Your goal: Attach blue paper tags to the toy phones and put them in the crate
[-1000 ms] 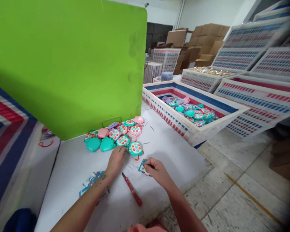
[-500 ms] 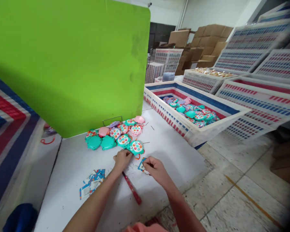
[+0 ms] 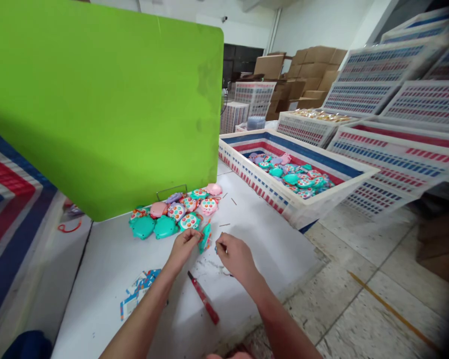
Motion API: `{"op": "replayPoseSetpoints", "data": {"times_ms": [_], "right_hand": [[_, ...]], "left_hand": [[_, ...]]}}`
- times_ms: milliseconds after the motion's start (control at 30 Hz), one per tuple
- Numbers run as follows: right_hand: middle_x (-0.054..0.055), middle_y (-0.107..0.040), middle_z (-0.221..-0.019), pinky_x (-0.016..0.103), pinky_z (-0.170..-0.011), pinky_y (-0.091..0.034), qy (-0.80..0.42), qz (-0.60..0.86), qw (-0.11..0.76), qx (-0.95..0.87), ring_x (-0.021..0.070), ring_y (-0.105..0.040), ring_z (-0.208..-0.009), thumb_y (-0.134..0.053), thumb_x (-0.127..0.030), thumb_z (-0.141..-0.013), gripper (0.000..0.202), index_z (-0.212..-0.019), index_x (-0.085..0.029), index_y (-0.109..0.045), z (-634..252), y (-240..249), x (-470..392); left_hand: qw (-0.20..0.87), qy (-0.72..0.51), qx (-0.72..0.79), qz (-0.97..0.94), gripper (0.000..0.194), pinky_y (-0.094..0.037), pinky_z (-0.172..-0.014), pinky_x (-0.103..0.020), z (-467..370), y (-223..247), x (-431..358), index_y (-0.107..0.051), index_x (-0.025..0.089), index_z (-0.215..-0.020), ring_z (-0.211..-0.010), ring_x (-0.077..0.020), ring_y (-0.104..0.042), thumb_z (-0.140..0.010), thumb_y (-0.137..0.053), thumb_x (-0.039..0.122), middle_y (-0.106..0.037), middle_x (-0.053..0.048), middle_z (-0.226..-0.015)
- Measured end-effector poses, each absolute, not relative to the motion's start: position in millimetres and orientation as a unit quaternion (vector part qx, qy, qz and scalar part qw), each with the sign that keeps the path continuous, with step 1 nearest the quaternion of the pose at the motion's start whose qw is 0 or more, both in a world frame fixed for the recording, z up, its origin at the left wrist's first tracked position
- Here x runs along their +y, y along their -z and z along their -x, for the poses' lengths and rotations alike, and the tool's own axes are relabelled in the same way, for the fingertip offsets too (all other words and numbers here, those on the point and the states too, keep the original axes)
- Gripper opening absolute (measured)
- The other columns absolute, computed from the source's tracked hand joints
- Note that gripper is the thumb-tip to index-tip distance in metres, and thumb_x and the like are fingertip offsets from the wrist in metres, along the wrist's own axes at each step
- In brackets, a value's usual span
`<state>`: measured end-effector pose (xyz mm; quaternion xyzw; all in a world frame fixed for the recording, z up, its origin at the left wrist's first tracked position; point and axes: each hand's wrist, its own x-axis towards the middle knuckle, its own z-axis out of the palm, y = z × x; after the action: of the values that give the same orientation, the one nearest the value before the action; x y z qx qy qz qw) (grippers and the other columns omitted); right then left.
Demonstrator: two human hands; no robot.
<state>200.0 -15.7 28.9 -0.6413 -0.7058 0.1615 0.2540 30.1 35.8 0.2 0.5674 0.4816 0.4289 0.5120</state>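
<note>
My left hand point(image 3: 184, 248) pinches a teal toy point(image 3: 205, 238), which is tilted on edge above the white table. Close by on the right, my right hand point(image 3: 236, 254) is closed around a small card point(image 3: 216, 249), of which only a bit shows past the fingers. Several toys lie in a group beyond the hands, among them a teal one point(image 3: 165, 227) and a pink one point(image 3: 208, 206). A red tool point(image 3: 204, 298) rests on the table between my forearms. Blue and white cards point(image 3: 137, 294) lie in a loose pile beside my left forearm.
A green panel point(image 3: 108, 109) stands upright behind the toys. To the right, a white crate point(image 3: 299, 209) with a striped lining holds many toys. Stacked crates point(image 3: 392, 159) and cardboard boxes point(image 3: 310, 75) stand farther back. An orange cord point(image 3: 69, 227) lies at the left.
My left hand has lifted the teal toy from the front of the group and turned it on edge. The card in my right hand has shifted and is now mostly hidden.
</note>
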Motion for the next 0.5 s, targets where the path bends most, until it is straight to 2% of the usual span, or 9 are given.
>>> {"op": "replayPoseSetpoints", "data": {"times_ms": [167,500], "right_hand": [[0.002,-0.065,-0.079,0.025,-0.054,-0.025,-0.108,0.654,0.163,-0.731,0.0144,-0.059,-0.07,-0.051,-0.017,-0.082,0.008,-0.081,-0.02,-0.057,-188.8,-37.5,-12.2],[0.001,-0.066,-0.079,0.025,-0.055,-0.024,-0.124,0.668,0.147,-0.719,0.0154,-0.059,-0.07,-0.049,-0.019,-0.083,0.009,-0.082,-0.022,-0.058,-182.9,-36.3,-10.8]], "left_hand": [[0.539,-0.425,0.46,-0.563,0.022,-0.045,-0.066,-0.025,-30.9,-3.7,32.2,-0.058,0.015,-0.071,-0.069,-0.0135,-0.057,-0.073,-0.06,0.037,-0.064,-0.002,-0.074],[0.52,-0.399,0.447,-0.609,0.027,-0.041,-0.061,-0.024,-24.1,-6.4,32.1,-0.057,0.016,-0.073,-0.062,-0.0128,-0.05,-0.076,-0.057,0.043,-0.056,0.001,-0.065]]}}
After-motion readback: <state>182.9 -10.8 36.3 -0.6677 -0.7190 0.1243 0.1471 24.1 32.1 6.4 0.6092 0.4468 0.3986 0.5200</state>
